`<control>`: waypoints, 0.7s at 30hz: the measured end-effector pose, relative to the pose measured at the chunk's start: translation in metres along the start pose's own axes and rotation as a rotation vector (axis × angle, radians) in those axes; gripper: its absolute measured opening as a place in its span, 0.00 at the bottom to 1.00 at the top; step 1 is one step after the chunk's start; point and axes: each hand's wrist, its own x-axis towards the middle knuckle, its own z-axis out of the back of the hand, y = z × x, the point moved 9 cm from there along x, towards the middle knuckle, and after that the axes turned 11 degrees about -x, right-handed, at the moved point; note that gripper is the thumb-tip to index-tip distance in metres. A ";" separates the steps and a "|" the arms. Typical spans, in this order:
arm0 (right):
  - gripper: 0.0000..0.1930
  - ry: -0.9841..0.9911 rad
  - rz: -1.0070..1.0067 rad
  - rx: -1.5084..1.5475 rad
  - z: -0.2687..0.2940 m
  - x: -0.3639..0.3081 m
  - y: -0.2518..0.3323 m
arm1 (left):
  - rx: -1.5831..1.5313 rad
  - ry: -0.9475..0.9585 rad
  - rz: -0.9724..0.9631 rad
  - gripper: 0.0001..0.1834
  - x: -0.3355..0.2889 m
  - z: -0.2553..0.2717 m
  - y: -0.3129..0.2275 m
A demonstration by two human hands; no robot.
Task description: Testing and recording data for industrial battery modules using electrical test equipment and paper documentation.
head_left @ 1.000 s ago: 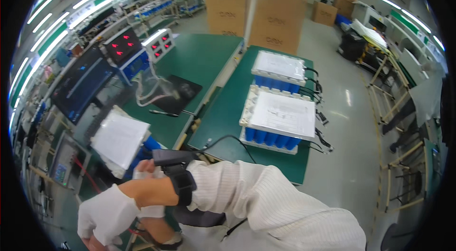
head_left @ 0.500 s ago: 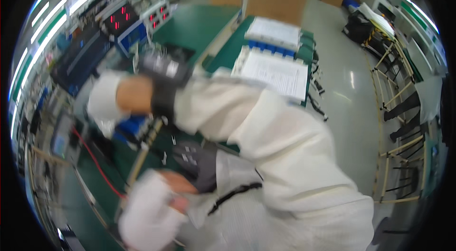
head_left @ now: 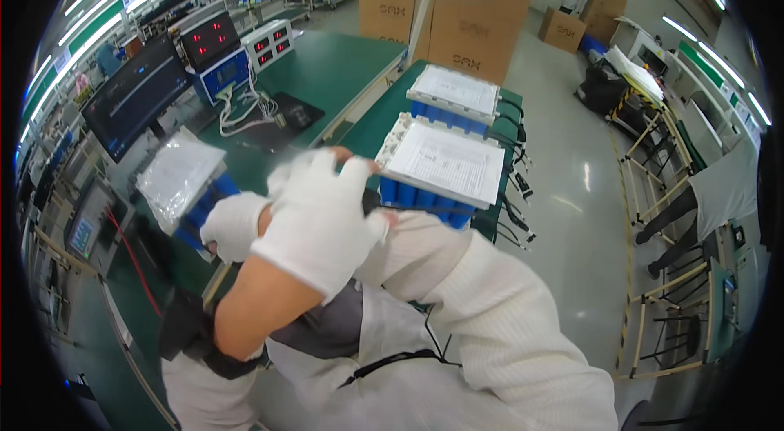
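My left hand (head_left: pixel 318 219), in a white glove with bare fingertips, crosses over my right arm. Its fingers and thumb curl around the black wristband (head_left: pixel 371 202) at my right cuff. Most of my right wrist is hidden beneath it. My right hand (head_left: pixel 234 228), also gloved, is curled at the near side of a blue battery pack (head_left: pixel 220 184) topped with a white sheet under clear film (head_left: pixel 181 174). What its fingers hold, if anything, is hidden. Just beyond my left fingertips stands another blue battery pack (head_left: pixel 425 201) with a printed sheet (head_left: pixel 447 157) on top.
A third pack (head_left: pixel 453 92) stands farther back, with black cables (head_left: pixel 514 215) hanging along the bench's right edge. Left are a monitor (head_left: pixel 135 96), red-digit displays (head_left: pixel 208 39) and white cables (head_left: pixel 245 108). Cardboard boxes (head_left: pixel 474 23) stand behind; a person (head_left: pixel 719 194) is at far right.
My left hand has risen from the lower left and come across onto my right wrist. My right hand has drawn back from the film-covered pack toward me. The view has steadied.
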 end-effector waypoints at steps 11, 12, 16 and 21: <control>0.09 -0.672 -0.614 2.392 0.022 0.019 -0.058 | -1.292 -0.877 0.706 0.20 -0.151 -0.043 0.143; 0.07 -0.706 -0.560 2.548 0.026 0.029 -0.047 | -1.623 -0.809 0.551 0.28 -0.138 -0.055 0.141; 0.08 -0.430 -0.023 2.931 0.072 0.061 0.036 | -2.552 -0.172 0.715 0.28 -0.102 -0.096 0.112; 0.11 -0.249 -0.106 2.685 0.076 0.080 0.081 | -2.120 -0.134 0.676 0.26 -0.129 -0.072 0.132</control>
